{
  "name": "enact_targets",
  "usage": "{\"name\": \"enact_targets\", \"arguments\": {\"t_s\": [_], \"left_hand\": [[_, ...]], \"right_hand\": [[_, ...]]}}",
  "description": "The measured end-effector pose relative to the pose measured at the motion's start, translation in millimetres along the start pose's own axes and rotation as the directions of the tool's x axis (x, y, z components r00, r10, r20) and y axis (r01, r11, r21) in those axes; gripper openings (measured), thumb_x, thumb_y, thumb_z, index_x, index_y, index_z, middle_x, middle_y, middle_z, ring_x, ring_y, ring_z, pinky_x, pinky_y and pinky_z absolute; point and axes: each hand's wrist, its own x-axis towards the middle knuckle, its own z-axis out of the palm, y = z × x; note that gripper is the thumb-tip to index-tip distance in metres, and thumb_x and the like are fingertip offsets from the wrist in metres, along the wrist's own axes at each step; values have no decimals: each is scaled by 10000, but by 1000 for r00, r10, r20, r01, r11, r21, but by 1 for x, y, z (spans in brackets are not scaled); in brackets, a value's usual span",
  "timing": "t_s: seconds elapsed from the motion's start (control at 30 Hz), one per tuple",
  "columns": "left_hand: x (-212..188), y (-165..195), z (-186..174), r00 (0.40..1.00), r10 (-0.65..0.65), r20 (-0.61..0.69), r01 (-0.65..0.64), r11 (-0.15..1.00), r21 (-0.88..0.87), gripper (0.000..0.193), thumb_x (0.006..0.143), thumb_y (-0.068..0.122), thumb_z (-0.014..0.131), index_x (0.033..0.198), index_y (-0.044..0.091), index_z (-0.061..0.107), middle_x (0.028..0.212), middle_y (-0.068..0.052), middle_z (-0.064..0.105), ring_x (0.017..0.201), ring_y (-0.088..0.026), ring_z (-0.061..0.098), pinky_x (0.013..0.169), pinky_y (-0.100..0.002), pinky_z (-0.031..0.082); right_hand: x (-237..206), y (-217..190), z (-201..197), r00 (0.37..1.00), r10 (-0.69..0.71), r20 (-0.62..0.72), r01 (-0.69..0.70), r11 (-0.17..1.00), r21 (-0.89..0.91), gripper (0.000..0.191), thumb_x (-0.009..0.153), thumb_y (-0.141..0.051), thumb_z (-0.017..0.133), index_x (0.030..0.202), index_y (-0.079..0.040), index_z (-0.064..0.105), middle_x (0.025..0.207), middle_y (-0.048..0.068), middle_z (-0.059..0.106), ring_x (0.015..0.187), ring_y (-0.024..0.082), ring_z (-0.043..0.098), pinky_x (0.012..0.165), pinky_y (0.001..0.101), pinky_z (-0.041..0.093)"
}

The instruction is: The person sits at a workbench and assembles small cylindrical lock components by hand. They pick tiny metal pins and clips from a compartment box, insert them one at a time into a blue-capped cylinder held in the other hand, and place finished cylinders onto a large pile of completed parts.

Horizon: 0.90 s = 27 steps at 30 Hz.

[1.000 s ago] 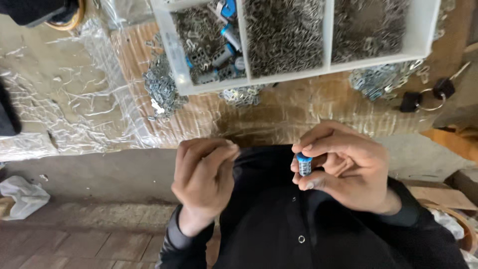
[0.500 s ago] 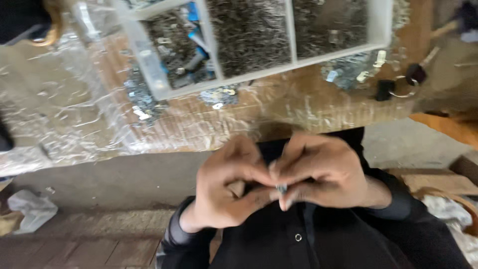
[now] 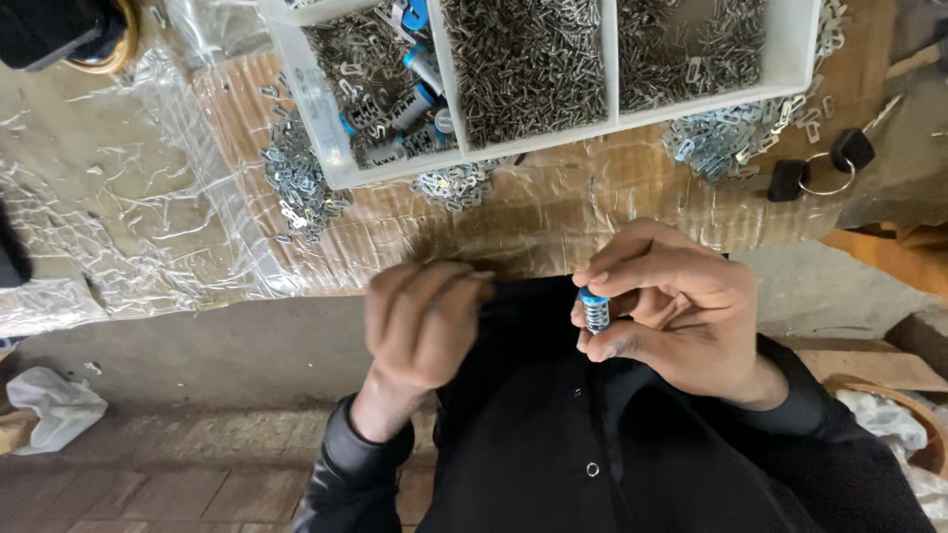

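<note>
At far left a crumpled white rag (image 3: 49, 405) lies on the floor below the counter (image 3: 118, 197), which is covered in wrinkled clear plastic film (image 3: 188, 128). The left hand (image 3: 420, 321) hovers in front of the dark jacket, fingers curled loosely inward; whether its grip holds anything cannot be told. Above it sits a white divided tray (image 3: 321, 109) heaped with small metal clips, blue-capped cylinders in its left compartment. The right hand (image 3: 676, 306) pinches a small blue-capped metal cylinder (image 3: 594, 310) upright between thumb and fingertips, close to the chest. Two black-headed keys (image 3: 820, 168) lie on the counter at right.
</note>
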Motion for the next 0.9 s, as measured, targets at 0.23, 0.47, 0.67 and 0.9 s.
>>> {"name": "enact_targets", "arguments": {"t_s": [0.23,0.47,0.67,0.9], "left_hand": [[28,39,-6,993,-91,70,114,838,-533,287,839,-51,828,1072,70,713,1066,-56,713,978,-241,654,867,-371,570],[26,33,-4,998,6,58,22,887,-461,280,847,-25,874,1069,46,719,1071,-78,696,962,-247,632,842,-365,564],[5,15,-41,891,-274,361,451,621,-641,226,783,-18,884,932,128,796,916,-95,560,789,-171,583,676,-316,481],[-3,8,-25,874,-484,-37,472,829,300,406,979,170,806,1308,21,619,1037,-38,523,1005,-298,552,962,-490,457]], "right_hand": [[5,-7,6,999,29,-20,-31,991,-129,364,906,83,764,1243,84,624,1292,214,610,1021,212,763,816,284,702],[2,-4,8,998,59,2,-57,980,-190,329,924,35,772,1232,58,658,1243,206,651,929,179,809,703,209,695],[14,10,27,966,68,249,-44,994,-103,369,868,-30,855,1206,39,721,1140,142,671,862,133,750,642,170,611],[17,10,21,993,80,82,-83,996,31,361,866,17,806,1207,57,694,1185,167,683,930,200,780,742,321,753]]}}
